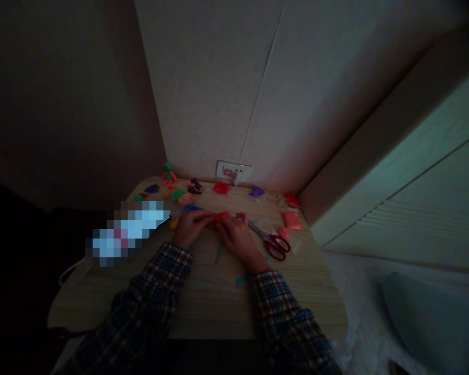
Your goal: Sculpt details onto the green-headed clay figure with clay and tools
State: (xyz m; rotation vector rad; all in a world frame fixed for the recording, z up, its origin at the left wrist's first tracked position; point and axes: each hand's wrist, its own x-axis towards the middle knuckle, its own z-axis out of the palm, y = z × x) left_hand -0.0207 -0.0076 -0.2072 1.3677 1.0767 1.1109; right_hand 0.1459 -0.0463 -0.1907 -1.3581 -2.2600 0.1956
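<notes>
A pale wooden table spreads below. Over its middle, the left hand and right hand are close together, fingers pinching a small item. Red-handled scissors lie beside the right hand, near an orange packet. Smallest, the pinched red piece sits between both hands.
</notes>
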